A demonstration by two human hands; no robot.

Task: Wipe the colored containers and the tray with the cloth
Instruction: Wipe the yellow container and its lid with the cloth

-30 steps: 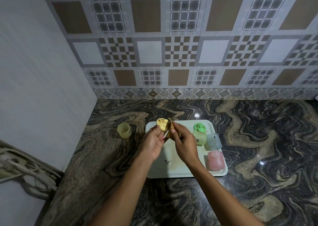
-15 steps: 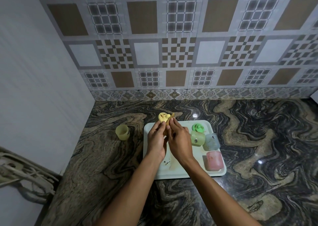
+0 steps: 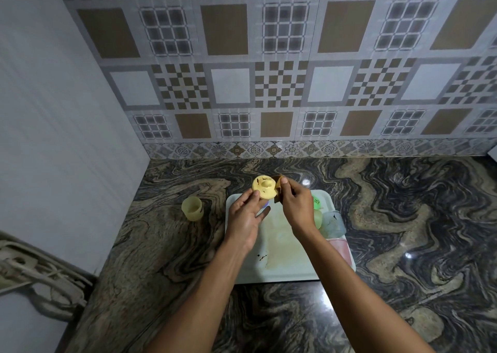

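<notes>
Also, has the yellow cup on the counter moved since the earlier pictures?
No. The yellow cup stands upright on the counter, left of the far left corner of the tray, with the same gap as before.

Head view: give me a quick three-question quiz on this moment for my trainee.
1. True or false: the yellow cup stands on the tray.
2. Which hand pinches the brown cloth? A. left hand B. right hand C. neither
3. Fill in: the left hand holds up a round yellow ____.

Key
1. False: it stands on the counter, left of the tray.
2. B.
3. Lid: the yellow lid, with the cloth against its right edge.
</notes>
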